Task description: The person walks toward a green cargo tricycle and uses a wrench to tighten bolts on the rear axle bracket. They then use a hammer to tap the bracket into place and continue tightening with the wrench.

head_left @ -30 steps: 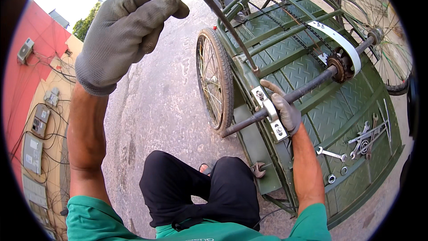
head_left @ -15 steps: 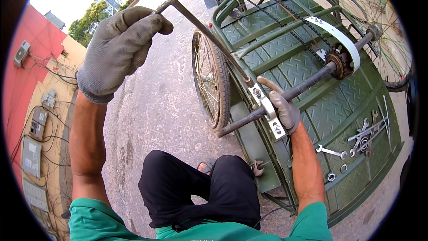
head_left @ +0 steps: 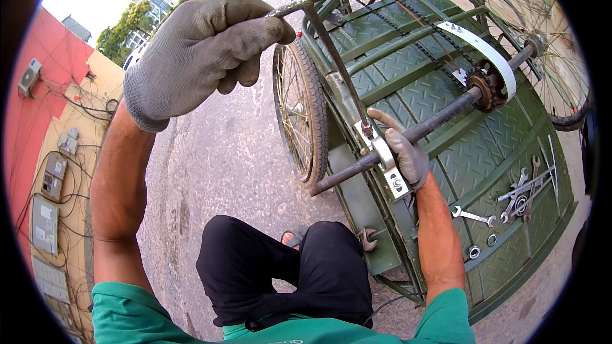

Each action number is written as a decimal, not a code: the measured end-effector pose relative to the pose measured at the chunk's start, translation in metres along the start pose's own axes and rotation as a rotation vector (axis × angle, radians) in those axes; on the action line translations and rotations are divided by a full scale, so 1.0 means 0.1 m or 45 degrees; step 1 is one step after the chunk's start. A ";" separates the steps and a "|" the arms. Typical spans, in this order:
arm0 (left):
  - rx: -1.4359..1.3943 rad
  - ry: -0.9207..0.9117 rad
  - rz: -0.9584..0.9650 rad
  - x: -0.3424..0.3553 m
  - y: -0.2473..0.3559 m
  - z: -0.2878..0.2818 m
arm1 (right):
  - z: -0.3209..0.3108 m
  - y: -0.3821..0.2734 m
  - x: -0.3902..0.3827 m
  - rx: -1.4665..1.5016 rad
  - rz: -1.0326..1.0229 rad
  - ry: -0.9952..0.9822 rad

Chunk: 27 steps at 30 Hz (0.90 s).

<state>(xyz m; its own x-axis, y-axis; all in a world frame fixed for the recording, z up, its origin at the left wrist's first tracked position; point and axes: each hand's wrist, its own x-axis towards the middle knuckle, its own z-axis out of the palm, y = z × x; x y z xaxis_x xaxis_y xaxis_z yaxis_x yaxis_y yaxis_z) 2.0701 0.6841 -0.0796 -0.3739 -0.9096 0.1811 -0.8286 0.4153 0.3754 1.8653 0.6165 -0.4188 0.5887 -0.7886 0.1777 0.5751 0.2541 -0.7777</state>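
My left hand (head_left: 210, 51), in a grey work glove, is closed round one end of the crossbar of a T-handle socket wrench (head_left: 328, 38). The wrench's shaft slants down to the upper bolt of a silver pillow block bearing (head_left: 384, 154), and its socket end covers that bolt. My right hand (head_left: 408, 156), also gloved, is closed against the bearing's right side, its index finger stretched toward the socket; its other fingers are partly hidden. Through the bearing runs a dark steel axle (head_left: 440, 111), with a sprocket (head_left: 486, 91) and chain farther along.
The bearing sits on a green cart frame with a tread-plate bed (head_left: 408, 83). Several wrenches (head_left: 523, 200) and loose rings (head_left: 473, 252) lie on it at right. An adjustable wrench (head_left: 367, 239) lies near my knee. Spoked wheels (head_left: 301, 114) stand on either side.
My left hand has moved right, swinging the wrench's crossbar round so that its far end now points right over the cart. My right hand has stayed at the bearing.
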 end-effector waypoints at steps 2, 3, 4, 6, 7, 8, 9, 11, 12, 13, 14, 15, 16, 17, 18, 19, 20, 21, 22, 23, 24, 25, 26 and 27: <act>0.080 -0.098 0.050 0.16 0.05 -0.07 | 0.01 -0.02 -0.01 0.001 -0.010 -0.001; 0.098 -0.143 0.035 0.22 0.13 -0.09 | 0.02 -0.01 0.00 0.008 -0.015 -0.007; 0.163 -0.129 0.006 0.25 0.22 -0.09 | 0.03 0.00 0.02 0.022 -0.010 -0.019; 0.274 -0.104 -0.035 0.30 0.39 -0.03 | 0.01 0.01 0.02 0.035 0.001 -0.023; 0.411 -0.239 -0.072 0.33 0.52 0.02 | 0.00 0.00 0.00 0.033 0.008 -0.007; 0.555 -0.372 -0.110 0.34 0.69 0.06 | -0.01 -0.01 0.00 0.034 0.013 0.006; 0.571 -0.430 -0.153 0.38 0.71 0.08 | 0.02 -0.03 -0.01 0.034 0.019 0.028; 0.613 -0.544 -0.244 0.47 0.75 0.10 | 0.02 -0.04 -0.02 0.036 0.026 0.039; 0.545 -0.655 -0.304 0.58 0.80 -0.02 | 0.02 -0.03 -0.01 0.038 0.029 0.027; 0.492 -0.648 -0.311 0.59 0.77 -0.04 | 0.02 -0.02 -0.01 0.041 0.032 0.013; 0.445 -0.635 -0.316 0.61 0.76 -0.09 | 0.03 -0.02 0.02 0.076 0.027 -0.015; 0.395 -0.626 -0.325 0.62 0.75 -0.13 | 0.03 0.00 0.04 0.062 0.024 -0.034; 0.368 -0.514 -0.225 0.55 0.66 -0.17 | 0.06 0.00 0.03 0.063 0.035 -0.043; 0.352 -0.399 -0.116 0.52 0.65 -0.22 | 0.08 -0.01 0.06 0.041 0.016 -0.054; 0.368 -0.423 -0.184 0.50 0.70 -0.20 | 0.03 0.00 0.04 0.008 0.014 -0.036; 0.459 -0.439 -0.336 0.50 0.74 -0.18 | -0.02 0.00 0.02 -0.021 0.013 -0.017; 0.451 -0.396 -0.357 0.48 0.74 -0.14 | -0.05 -0.04 -0.02 -0.063 0.005 0.009; 0.453 -0.352 -0.402 0.41 0.70 -0.13 | -0.06 -0.03 -0.02 -0.050 0.011 -0.006; 0.380 -0.300 -0.240 0.34 0.60 -0.13 | -0.05 -0.04 -0.02 -0.056 0.007 -0.017; 0.412 -0.329 -0.178 0.31 0.67 -0.15 | -0.04 -0.02 -0.01 -0.047 0.007 -0.029; 0.309 -0.312 -0.068 0.27 0.61 -0.14 | -0.01 -0.02 0.01 -0.057 0.005 -0.044; 0.207 -0.295 0.046 0.23 0.54 -0.12 | 0.01 -0.02 0.03 -0.055 -0.009 -0.055; 0.156 -0.353 -0.051 0.24 0.67 -0.11 | 0.00 -0.01 0.03 -0.042 -0.001 -0.058; 0.119 -0.430 -0.047 0.25 0.68 -0.13 | 0.00 -0.01 0.02 -0.030 0.006 -0.058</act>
<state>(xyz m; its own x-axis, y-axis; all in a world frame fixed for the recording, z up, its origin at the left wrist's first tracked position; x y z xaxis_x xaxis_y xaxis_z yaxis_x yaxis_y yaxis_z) 2.0100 0.6895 -0.0381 -0.4468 -0.8824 -0.1475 -0.8727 0.3937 0.2887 1.8662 0.6142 -0.4183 0.6169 -0.7608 0.2013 0.5593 0.2440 -0.7922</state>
